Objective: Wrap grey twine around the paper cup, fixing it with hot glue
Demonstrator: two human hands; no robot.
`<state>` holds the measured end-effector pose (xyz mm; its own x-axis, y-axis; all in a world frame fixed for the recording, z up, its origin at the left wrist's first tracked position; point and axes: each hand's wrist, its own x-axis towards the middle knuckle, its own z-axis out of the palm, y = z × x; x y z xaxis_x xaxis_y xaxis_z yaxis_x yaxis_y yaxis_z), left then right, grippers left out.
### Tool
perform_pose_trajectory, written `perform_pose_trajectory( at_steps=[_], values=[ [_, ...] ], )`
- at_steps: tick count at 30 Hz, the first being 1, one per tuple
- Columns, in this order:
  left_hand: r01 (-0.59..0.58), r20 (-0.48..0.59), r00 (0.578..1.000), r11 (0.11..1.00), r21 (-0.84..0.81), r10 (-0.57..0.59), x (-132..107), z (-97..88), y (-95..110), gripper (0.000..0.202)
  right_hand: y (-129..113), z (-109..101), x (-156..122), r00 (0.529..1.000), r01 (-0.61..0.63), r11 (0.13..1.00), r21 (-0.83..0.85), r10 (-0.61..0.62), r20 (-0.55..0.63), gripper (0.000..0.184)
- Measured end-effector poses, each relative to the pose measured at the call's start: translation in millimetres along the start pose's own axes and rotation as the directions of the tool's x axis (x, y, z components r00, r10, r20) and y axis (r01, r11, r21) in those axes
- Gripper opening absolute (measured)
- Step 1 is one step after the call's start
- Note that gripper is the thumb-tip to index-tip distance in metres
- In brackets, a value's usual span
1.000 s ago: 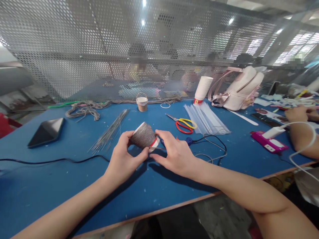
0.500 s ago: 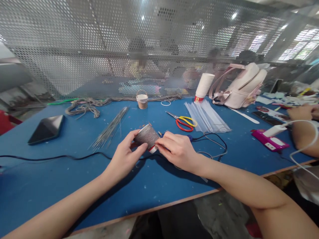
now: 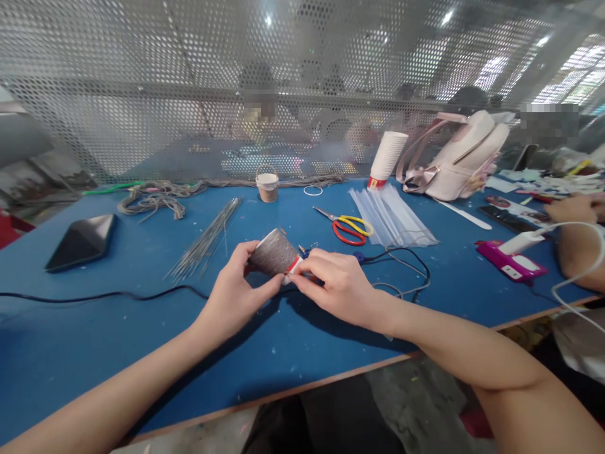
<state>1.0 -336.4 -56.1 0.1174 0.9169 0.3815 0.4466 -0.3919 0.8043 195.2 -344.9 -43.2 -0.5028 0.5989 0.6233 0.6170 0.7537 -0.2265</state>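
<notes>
The cup (image 3: 274, 253) hangs just above the table (image 3: 118, 328), near centre, tipped on its side between my hands. Over the last second my right hand (image 3: 338, 287) has closed in. Its fingers were spread beside the red band, and now thumb and forefinger pinch that end, so I judge the work has settled there. My left hand (image 3: 234, 296) stays curled round the other end. Grey cord covers nearly the whole cup, leaving only the red-and-white end bare. Scissors (image 3: 347, 228) lie beyond on the right, and a wire bundle (image 3: 205, 243) lies far left.
</notes>
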Motion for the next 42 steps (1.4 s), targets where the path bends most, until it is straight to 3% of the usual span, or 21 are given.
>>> perform_pose_trajectory(
  at_steps=[3,6,9,11,12,14,16,18,20,22,25,28,29,31,33,35,37,39,42],
  values=[
    [-0.013,-0.083,0.996,1.0,-0.006,0.012,3.5,-1.9,-1.3,0.037,-17.7,-3.2,-10.3,0.963,0.179,0.983,0.035,-0.183,0.199,0.025],
    [-0.008,-0.151,0.988,1.0,-0.018,0.006,8.2,-3.5,-0.9,0.035,-42.2,-8.4,-27.9,0.82,0.467,0.884,-0.028,-0.422,0.386,0.016],
    [-0.009,-0.208,0.978,1.0,-0.022,0.005,13.2,-5.4,-3.7,0.037,-55.7,-18.4,-39.9,0.674,0.67,0.738,0.084,-0.652,0.347,0.018],
    [-0.014,-0.232,0.973,1.0,-0.026,0.008,16.2,-7.0,-8.3,0.039,-48.8,-27.9,-38.8,0.655,0.687,0.707,0.17,-0.703,0.279,0.021],
    [-0.015,-0.238,0.971,1.0,-0.026,0.008,17.4,-7.8,-10.8,0.04,-39.6,-32.8,-35.6,0.681,0.657,0.733,0.176,-0.678,0.277,0.024],
    [-0.012,-0.249,0.968,1.0,-0.016,0.007,19.3,-9.0,-14.7,0.043,-11.9,-40.3,-26.8,0.795,0.521,0.852,0.054,-0.507,0.333,0.025],
    [-0.005,-0.254,0.967,1.0,-0.007,0.004,20.2,-9.2,-15.8,0.043,21.3,-42.8,-18.8,0.903,0.325,0.93,-0.17,-0.252,0.349,0.023],
    [0.005,-0.247,0.969,1.0,-0.014,-0.009,20.3,-8.3,-14.4,0.043,49.7,-39.8,-14.3,0.881,0.197,0.944,-0.266,-0.052,0.47,0.035],
    [0.027,-0.228,0.973,0.999,-0.025,-0.032,20.1,-6.9,-12.3,0.042,67.0,-33.1,-12.9,0.81,0.131,0.966,-0.224,0.026,0.585,0.041],
    [0.047,-0.212,0.976,0.999,-0.019,-0.05,20.2,-5.6,-11.8,0.041,73.9,-25.5,-13.0,0.775,0.085,0.979,-0.183,0.05,0.63,0.04],
    [0.062,-0.209,0.976,0.998,0.015,-0.058,21.5,-5.3,-15.6,0.04,76.4,-18.3,-13.0,0.838,0.045,0.973,-0.225,0.086,0.54,0.036],
    [0.082,-0.212,0.974,0.997,0.017,-0.076,23.7,-6.4,-20.8,0.042,79.1,-23.6,-8.8,0.958,-0.058,0.975,-0.215,0.115,0.264,0.031],
    [0.091,-0.212,0.973,0.996,0.009,-0.087,24.4,-6.7,-21.9,0.042,79.1,-28.4,-5.9,0.978,-0.127,0.979,-0.161,0.151,0.146,0.029],
    [0.114,-0.215,0.97,0.994,0.002,-0.111,25.5,-7.1,-22.9,0.043,75.2,-40.3,2.5,0.953,-0.299,0.954,0.037,0.3,-0.043,0.026],
    [0.129,-0.215,0.969,0.992,0.007,-0.125,26.1,-7.1,-22.8,0.042,64.9,-49.7,12.7,0.863,-0.463,0.845,0.269,0.499,-0.081,0.023],
    [0.13,-0.213,0.969,0.991,0.013,-0.124,26.2,-7.0,-22.7,0.041,50.1,-50.4,21.2,0.788,-0.567,0.688,0.452,0.613,0.055,0.018],
    [0.116,-0.211,0.972,0.993,0.023,-0.109,25.9,-6.8,-23.8,0.039,35.3,-40.4,24.6,0.767,-0.613,0.571,0.546,0.596,0.238,0.017],
    [0.1,-0.204,0.975,0.994,0.039,-0.09,25.4,-6.3,-26.4,0.038,24.0,-23.2,21.7,0.762,-0.637,0.535,0.554,0.547,0.348,0.016],
    [0.079,-0.193,0.979,0.995,0.067,-0.065,25.2,-5.4,-31.1,0.038,15.9,2.3,9.7,0.757,-0.65,0.558,0.515,0.528,0.384,0.024]
  ],
)
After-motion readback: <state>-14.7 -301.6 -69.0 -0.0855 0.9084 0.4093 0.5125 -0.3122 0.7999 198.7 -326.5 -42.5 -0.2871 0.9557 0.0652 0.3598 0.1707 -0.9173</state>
